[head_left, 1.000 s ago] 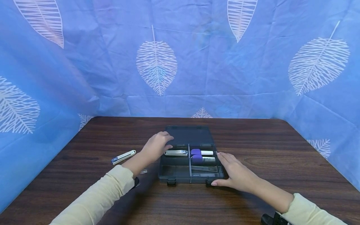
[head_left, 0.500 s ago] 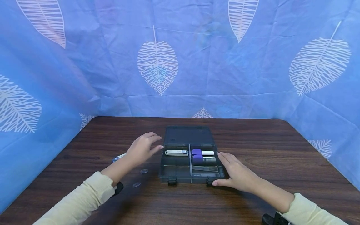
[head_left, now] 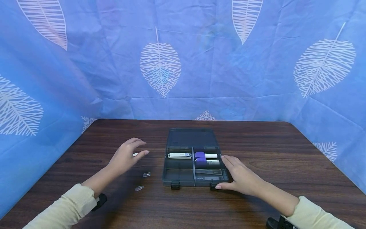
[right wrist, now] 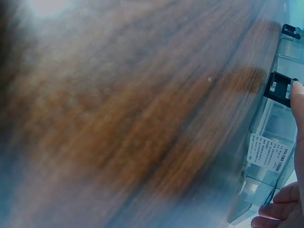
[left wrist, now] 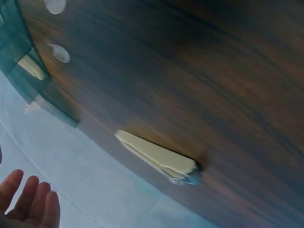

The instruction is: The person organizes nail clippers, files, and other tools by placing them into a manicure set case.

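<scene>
My left hand [head_left: 123, 157] hovers over the table left of the box, fingers apart and holding nothing. Below it lies a cream nail clipper [left wrist: 156, 153], plain in the left wrist view but almost wholly hidden by the hand in the head view. A dark, see-through compartment box [head_left: 191, 137] stands with its lid laid back. My right hand [head_left: 240, 176] holds the box's front right corner, thumb at a front latch [right wrist: 279, 88] and fingers along the side. Another nail clipper [head_left: 179, 156] lies in the back left compartment.
Two purple-and-white items [head_left: 211, 156] lie in the back right compartment, clear flat strips [head_left: 208, 172] in the front right one. Two small clear nail-shaped pieces [head_left: 146, 174] lie on the table left of the box. A blue leaf-print cloth [head_left: 194, 70] hangs behind and beside the table.
My left hand has drawn away leftward from the box to above the loose nail clipper, uncovering the two clear pieces. The right hand and box have stayed put.
</scene>
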{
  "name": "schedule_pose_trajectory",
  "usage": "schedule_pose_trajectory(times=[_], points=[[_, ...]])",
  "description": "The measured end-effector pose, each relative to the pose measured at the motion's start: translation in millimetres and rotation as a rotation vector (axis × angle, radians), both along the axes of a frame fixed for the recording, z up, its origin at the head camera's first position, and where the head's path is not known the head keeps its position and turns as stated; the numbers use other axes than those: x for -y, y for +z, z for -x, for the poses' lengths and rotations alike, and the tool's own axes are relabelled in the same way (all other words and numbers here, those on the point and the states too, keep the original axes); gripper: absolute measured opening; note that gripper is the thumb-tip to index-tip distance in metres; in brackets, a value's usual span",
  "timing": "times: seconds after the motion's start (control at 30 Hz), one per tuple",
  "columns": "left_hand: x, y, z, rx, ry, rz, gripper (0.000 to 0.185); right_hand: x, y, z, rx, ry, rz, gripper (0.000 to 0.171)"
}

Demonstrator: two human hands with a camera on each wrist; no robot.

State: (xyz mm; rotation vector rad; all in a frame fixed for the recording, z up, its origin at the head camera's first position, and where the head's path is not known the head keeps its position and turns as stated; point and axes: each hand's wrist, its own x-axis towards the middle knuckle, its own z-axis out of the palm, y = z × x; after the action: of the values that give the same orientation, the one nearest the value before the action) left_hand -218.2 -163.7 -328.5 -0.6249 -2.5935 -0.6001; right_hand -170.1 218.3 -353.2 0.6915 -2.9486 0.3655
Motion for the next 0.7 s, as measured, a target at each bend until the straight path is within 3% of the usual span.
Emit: schedule_pose_trajectory(times=[0.2,0.5,0.7], points=[[19,-5.6,-0.9,0.016,0.019,-0.034,0.034,0,-0.4,0.2,0.011,-0.003,0.005,0.102],[42,-11.5,-0.8,0.089,0.094,-0.048,0.038,0,-0.8,-0.1,0.019,-0.001,0.021,0.101],[53,-21.6,-1.3,0.127,0.144,-0.060,0.036,0,-0.1,-0.2,0.029,-0.008,0.024,0.102]])
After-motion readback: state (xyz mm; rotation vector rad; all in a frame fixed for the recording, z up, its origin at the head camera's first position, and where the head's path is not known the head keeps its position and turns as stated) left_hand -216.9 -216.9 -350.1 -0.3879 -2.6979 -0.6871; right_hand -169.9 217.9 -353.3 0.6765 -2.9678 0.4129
